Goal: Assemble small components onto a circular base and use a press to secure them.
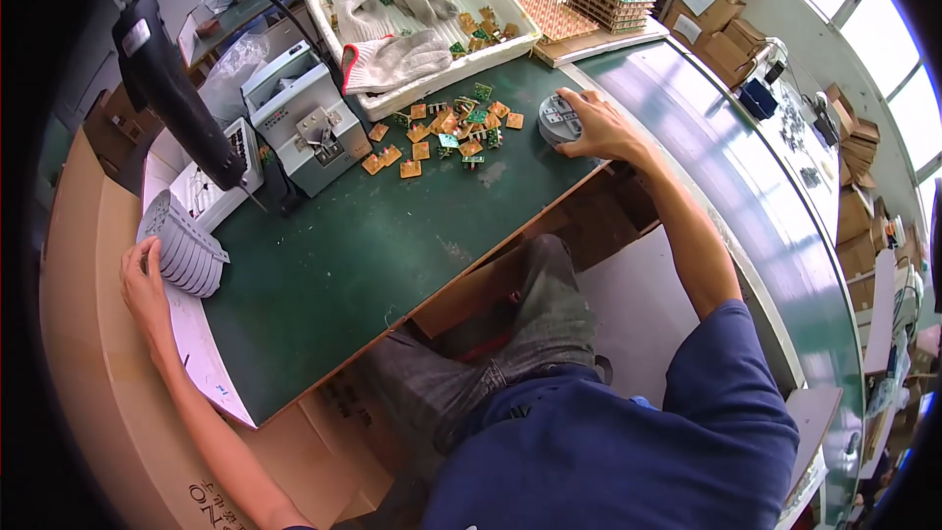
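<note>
My left hand (144, 283) reaches out to the far left and grips a leaning stack of grey round housings (183, 244) at the edge of the green mat (373, 236). My right hand (595, 125) rests on a single grey round housing (559, 119) near the mat's right edge, fingers curled around its side. Between the hands, closer to the right one, lies a scatter of several small orange and green circuit boards (446, 130).
A black powered screwdriver (172, 88) hangs over the left of the mat beside a grey feeder box (302, 118). A white tray (412, 10) at the back holds work gloves and more boards. A green conveyor (746, 196) runs along the right. Cardboard boxes stand around.
</note>
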Action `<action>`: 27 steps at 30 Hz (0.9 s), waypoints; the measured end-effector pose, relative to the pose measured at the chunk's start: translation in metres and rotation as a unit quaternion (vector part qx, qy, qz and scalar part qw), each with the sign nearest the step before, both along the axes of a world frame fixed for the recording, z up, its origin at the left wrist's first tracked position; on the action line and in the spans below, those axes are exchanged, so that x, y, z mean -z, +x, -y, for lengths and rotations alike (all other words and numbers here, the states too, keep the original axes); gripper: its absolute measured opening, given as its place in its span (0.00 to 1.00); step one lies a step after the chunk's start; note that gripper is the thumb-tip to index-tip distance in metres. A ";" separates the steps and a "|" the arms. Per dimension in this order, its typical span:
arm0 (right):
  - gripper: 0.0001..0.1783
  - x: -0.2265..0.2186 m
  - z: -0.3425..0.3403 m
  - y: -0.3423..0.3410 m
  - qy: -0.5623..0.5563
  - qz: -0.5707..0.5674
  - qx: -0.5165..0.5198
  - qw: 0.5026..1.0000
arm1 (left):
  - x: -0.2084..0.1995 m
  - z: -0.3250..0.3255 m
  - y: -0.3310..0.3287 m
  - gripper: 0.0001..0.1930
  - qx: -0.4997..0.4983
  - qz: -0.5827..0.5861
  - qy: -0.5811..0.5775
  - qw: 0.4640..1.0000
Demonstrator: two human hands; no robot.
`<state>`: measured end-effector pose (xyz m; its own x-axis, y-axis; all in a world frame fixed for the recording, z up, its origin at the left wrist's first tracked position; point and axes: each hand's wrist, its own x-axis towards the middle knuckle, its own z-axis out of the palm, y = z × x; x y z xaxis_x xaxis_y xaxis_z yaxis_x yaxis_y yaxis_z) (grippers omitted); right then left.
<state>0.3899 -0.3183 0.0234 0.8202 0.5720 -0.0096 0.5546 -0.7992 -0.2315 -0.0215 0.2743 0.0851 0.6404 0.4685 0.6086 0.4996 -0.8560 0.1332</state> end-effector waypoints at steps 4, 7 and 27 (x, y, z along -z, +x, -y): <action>0.58 -0.002 0.028 0.028 0.095 0.028 0.027 0.995 | -0.003 -0.005 -0.013 0.15 -0.036 0.031 -0.018 0.999; 0.57 0.004 0.095 0.070 0.110 0.069 0.110 0.985 | -0.025 0.036 -0.014 0.16 -0.025 0.120 -0.024 0.992; 0.13 0.015 -0.089 -0.070 0.177 0.105 -0.213 0.955 | 0.101 0.298 0.053 0.08 0.169 0.088 -0.086 0.978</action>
<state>0.3198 -0.2292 0.0088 0.4740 0.7914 0.3862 0.8765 -0.3820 -0.2929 0.0314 -0.0240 -0.0159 0.6689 0.3530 0.6542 0.1485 -0.9258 0.3477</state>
